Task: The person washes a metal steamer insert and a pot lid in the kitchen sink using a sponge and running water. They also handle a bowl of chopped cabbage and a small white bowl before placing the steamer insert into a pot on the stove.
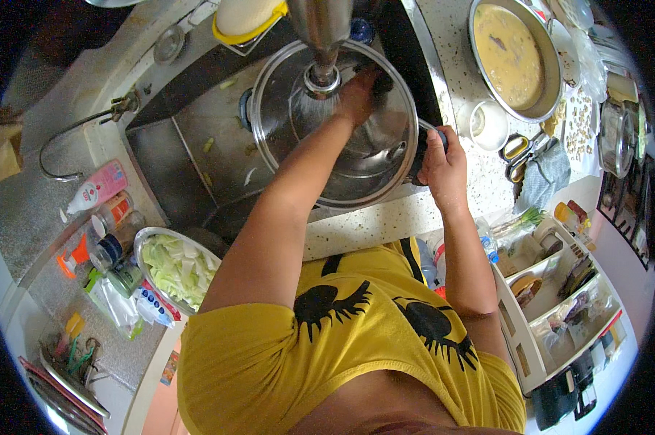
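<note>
A wide stainless steel pot with side handles sits in the sink. Water runs into it from a metal faucet. My left hand is inside the pot, near the far right wall; its fingertips lie in dark shadow, so whether it holds anything is unclear. At the pot's right side, my right hand is closed around the pot handle. The opposite handle is free on the left. A few pale green scraps lie on the sink floor.
Cut cabbage fills a bowl at the left, near bottles. On the right counter are a pan of yellowish liquid, a white cup, scissors and a cloth. A white divided rack stands lower right.
</note>
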`<state>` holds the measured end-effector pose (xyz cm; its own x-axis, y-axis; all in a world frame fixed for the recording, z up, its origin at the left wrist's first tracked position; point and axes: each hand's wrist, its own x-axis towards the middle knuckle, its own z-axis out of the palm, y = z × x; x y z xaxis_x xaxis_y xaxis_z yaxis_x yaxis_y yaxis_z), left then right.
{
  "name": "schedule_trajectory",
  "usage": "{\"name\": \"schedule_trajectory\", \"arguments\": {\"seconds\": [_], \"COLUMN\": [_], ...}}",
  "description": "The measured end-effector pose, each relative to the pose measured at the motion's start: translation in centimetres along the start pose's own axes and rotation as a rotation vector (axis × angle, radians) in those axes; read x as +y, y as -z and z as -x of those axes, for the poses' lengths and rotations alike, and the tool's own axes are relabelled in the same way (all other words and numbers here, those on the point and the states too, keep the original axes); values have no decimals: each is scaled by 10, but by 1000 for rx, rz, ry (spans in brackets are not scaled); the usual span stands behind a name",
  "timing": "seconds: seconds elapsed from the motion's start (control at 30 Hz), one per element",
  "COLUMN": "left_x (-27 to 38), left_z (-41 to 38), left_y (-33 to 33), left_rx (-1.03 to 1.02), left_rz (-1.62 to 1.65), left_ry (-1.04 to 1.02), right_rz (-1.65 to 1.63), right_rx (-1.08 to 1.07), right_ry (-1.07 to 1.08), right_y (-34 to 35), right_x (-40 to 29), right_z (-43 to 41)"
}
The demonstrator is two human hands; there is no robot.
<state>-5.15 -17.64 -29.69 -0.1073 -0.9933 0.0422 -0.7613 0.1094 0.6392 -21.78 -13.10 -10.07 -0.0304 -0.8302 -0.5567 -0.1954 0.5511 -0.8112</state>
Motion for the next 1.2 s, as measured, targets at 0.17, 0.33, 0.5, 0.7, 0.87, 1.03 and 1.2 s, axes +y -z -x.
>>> {"name": "schedule_trajectory", "arguments": {"seconds": [0.17,0.33,0.5,0.7,0.87,1.03,1.2], "left_x": [-74,-60,58,57,43,-57,-28], "left_z": [37,39,-9,50,-8,12,79], "left_y": [-3,-33,27,16,33,-7,6], "left_rx": [-161,132,-70,-500,-425,-62,-274], "left_rz": [-147,-277,171,193,-46,24,123], "left_ry": [470,670,258,-277,-319,346,924], "right_rz": [-92,-56,-21,-34,-24,-90,-119], "right_rx": [-24,-42,-35,21,5,14,-6], "right_ry": [-71,-80,-71,-78,-66,-85,-100], "right_y": [-2,-4,-2,0,-2,-3,-6], "right_x": [-5,-5,-7,-4,-4,-6,-5], "right_z": [3,1,-4,-5,-6,-2,1]}}
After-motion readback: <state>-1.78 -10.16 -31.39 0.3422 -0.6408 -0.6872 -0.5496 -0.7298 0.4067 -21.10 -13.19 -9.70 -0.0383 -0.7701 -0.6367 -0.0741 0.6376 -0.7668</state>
